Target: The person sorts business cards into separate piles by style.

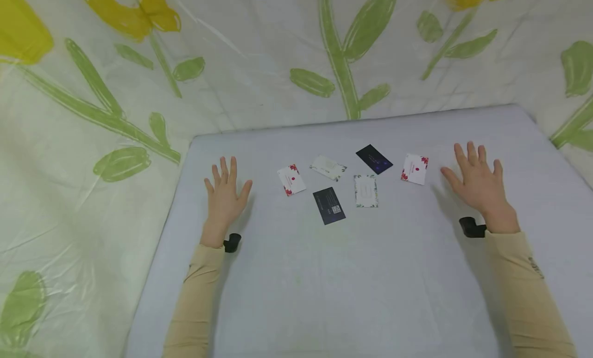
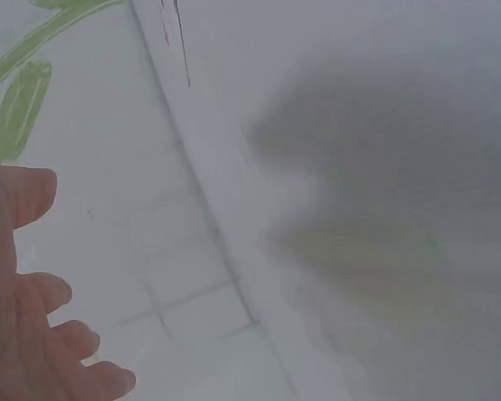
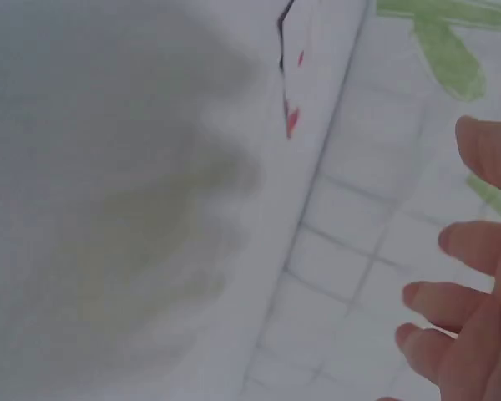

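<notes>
Six small rectangular cards lie flat, spread out around the upper centre of the head view. The white card with red flowers at its corners is leftmost, nearest the left hand; a second white card with red flowers is rightmost, near the right hand. Between them are a white card with leafy corners, a black card with a white square code, a black card with violet spots and a white card with a green leafy border. Each hand's grip is apart, fingers spread toward the top of the frame. Tan sleeves run to the lower edge. Under everything is the pale grey bench; along the top and left hangs a white sheet painted with yellow flowers and green leaves.
</notes>
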`<action>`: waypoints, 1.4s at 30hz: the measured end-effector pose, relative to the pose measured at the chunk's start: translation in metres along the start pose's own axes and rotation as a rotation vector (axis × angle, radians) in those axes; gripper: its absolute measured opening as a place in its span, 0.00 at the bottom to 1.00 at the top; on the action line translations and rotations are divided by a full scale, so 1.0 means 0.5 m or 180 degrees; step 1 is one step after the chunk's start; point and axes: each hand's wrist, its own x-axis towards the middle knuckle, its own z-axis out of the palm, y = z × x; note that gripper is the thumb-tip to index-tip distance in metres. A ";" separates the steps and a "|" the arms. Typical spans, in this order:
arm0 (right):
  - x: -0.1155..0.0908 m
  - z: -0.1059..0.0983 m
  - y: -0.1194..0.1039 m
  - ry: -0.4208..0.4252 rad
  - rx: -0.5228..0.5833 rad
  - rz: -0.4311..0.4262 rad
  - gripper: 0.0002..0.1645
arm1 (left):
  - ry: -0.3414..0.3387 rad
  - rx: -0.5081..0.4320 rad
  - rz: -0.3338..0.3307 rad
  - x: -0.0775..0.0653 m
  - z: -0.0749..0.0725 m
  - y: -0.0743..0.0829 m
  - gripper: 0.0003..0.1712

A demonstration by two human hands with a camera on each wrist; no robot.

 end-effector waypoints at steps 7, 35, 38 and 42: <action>0.012 -0.010 -0.086 0.1513 0.0139 -0.0411 0.20 | 0.0687 -0.0250 0.0328 0.011 -0.018 0.032 0.33; 0.117 0.203 -0.500 -0.0455 0.1403 -0.0549 0.18 | -0.0709 -0.0447 0.1554 0.143 0.060 0.122 0.19; 0.129 0.226 -0.528 -0.0646 0.1221 -0.0380 0.22 | -0.0896 -0.0340 0.1629 0.157 0.069 0.121 0.22; 0.142 0.255 -0.560 -0.0689 0.0771 -0.0322 0.30 | -0.1156 -0.0255 0.1734 0.173 0.080 0.118 0.27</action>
